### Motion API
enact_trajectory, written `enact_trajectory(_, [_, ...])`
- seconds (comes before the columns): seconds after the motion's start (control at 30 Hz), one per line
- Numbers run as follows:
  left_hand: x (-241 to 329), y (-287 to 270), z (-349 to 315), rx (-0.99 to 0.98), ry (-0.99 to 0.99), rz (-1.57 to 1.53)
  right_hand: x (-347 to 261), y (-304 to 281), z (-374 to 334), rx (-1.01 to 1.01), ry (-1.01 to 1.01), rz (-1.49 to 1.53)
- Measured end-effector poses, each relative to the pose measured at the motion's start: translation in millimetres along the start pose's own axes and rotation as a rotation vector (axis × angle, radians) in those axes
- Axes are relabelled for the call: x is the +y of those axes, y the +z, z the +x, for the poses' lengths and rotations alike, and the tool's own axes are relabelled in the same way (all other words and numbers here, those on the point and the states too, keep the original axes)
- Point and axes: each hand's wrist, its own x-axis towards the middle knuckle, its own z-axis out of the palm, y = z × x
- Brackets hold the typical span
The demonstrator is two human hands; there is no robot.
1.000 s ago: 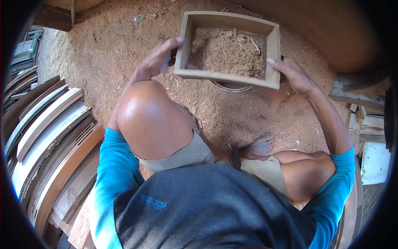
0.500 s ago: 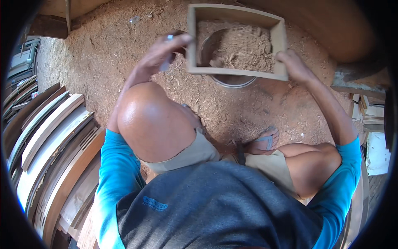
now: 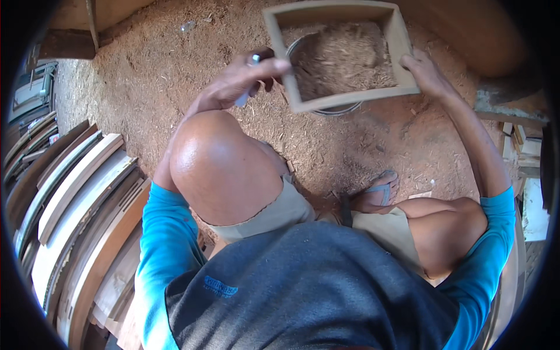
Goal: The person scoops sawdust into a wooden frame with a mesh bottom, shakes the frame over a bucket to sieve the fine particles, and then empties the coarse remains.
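Out in front of my legs, both hands grip a rectangular wooden-framed sieve [image 3: 357, 99] by its short sides. Loose sawdust and wood shavings [image 3: 350, 55] lie in it, blurred by movement. My left hand [image 3: 254, 76], with a ring on one finger, is closed on the left side. On the opposite side, my right hand [image 3: 427, 73] has its thumb over the edge. Under the sieve is a round container [image 3: 339, 110]. Its rim curves out below the near edge and also shows through the sieve's bottom at the left; most of it is hidden.
Curved wooden pieces and boards [image 3: 87, 192] are stacked along the left. Shavings cover the earthen floor [image 3: 157, 76]. A large brown wooden surface [image 3: 472, 41] stands at the far right, with wood offcuts [image 3: 519, 146] below it. My bent knees flank the space before me.
The sieve has turned counterclockwise, its right side swinging away from me and its near left corner coming closer. Both hands moved with it, slightly rightward. The sawdust has shifted inside.
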Motion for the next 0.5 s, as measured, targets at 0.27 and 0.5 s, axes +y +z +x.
enact_trajectory(0.27, [-41,-12,9,0.147,-0.013,-0.249,-31,12,-26,-0.034,0.019,-0.064])
enact_trajectory(0.5, [-36,-7,8,0.304,-0.088,-0.498,-69,24,-37,-0.055,-0.149,-0.247])
